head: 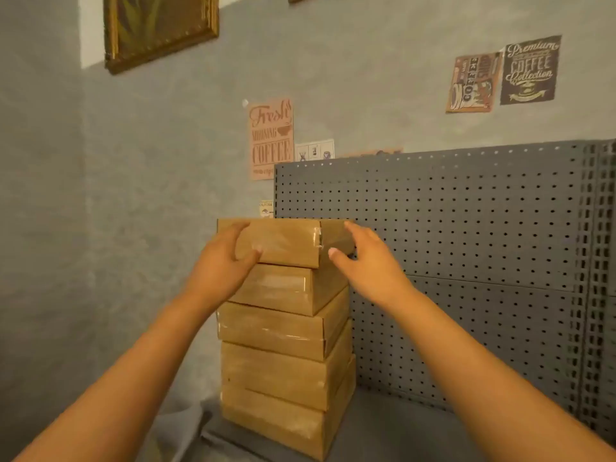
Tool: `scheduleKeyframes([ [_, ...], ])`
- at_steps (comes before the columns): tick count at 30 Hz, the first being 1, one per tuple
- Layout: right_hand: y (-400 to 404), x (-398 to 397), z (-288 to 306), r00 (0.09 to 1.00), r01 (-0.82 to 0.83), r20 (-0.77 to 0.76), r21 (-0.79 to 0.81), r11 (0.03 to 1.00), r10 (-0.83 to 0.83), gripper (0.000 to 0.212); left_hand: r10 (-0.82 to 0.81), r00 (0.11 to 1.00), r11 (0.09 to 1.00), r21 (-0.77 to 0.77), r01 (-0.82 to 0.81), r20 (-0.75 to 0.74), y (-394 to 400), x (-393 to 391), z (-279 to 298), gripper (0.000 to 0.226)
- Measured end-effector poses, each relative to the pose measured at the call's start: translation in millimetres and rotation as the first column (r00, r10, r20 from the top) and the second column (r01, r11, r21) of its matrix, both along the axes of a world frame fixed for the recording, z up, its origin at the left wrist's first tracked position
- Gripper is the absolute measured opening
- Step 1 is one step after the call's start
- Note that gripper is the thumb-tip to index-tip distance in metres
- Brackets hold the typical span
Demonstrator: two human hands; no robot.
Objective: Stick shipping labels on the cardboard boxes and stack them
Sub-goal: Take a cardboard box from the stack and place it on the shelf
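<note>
**Top box held at both ends on a stack of five**

A grey perforated panel (466,228) filled the right half of the scene, standing against a blue-grey wall (150,161) that carried a gilt-framed picture (160,25) and several coffee posters, among them a pink "Fresh Morning Coffee" one (270,141) and a dark "Premium Coffee Collection" one (530,70).

In front of the panel's left edge rose the stack of cardboard boxes (283,345), five high, resting on a grey cloth-covered surface (383,435). The boxes were flat and taped, each twisted slightly from its neighbour, so corners jutted toward the camera at differing angles.

The top box (286,241) lay flat on the stack, its long axis running left to right across the view, one near corner pointing toward the camera and a little to the right. No label could be made out on its visible sides, though the top face was hidden.

The left hand (223,261) held the box's left end, fingers curled over the upper edge and thumb pressed on the front face. The right hand (363,258) reached to the right end, its grip spread, fingers seemingly touching the side and the thumb just off the corner.
</note>
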State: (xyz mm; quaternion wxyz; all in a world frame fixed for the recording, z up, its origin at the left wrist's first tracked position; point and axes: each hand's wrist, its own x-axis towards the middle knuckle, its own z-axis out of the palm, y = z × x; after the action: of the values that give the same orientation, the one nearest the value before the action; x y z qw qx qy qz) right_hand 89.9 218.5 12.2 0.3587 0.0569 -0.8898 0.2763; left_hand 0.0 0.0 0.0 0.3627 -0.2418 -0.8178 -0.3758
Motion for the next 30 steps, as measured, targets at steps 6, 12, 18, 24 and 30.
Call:
scheduleKeyframes([
  [6, -18.1, -59.9, 15.9, 0.996, 0.061, 0.074, -0.183, 0.981, -0.049, 0.089, -0.078, 0.987, 0.973, 0.225, 0.045, 0.140, -19.8, -81.4, 24.1, 0.075],
  [12, -17.0, -103.6, 8.2, 0.981, 0.119, 0.187, -0.380, 0.917, -0.050, 0.120, -0.260, 0.873, 0.898, 0.437, 0.060, 0.413, -20.7, -148.4, 26.6, 0.084],
  [18, -11.5, -117.1, -8.9, 0.983, 0.094, 0.181, -0.432, 0.897, -0.016, 0.095, -0.373, 0.817, 0.841, 0.533, 0.098, 0.439, -12.6, -165.5, 23.3, 0.075],
  [24, -6.2, -86.3, -7.0, 0.996, -0.076, 0.011, -0.478, 0.875, 0.092, 0.082, -0.430, 0.842, 0.769, 0.621, 0.152, 0.326, -5.4, -143.3, 32.1, 0.071],
  [30, 21.7, -38.9, 10.7, 0.997, -0.077, -0.056, -0.539, 0.838, 0.056, 0.069, -0.506, 0.834, 0.699, 0.670, 0.248, 0.219, 23.5, -95.4, 50.5, 0.052],
])
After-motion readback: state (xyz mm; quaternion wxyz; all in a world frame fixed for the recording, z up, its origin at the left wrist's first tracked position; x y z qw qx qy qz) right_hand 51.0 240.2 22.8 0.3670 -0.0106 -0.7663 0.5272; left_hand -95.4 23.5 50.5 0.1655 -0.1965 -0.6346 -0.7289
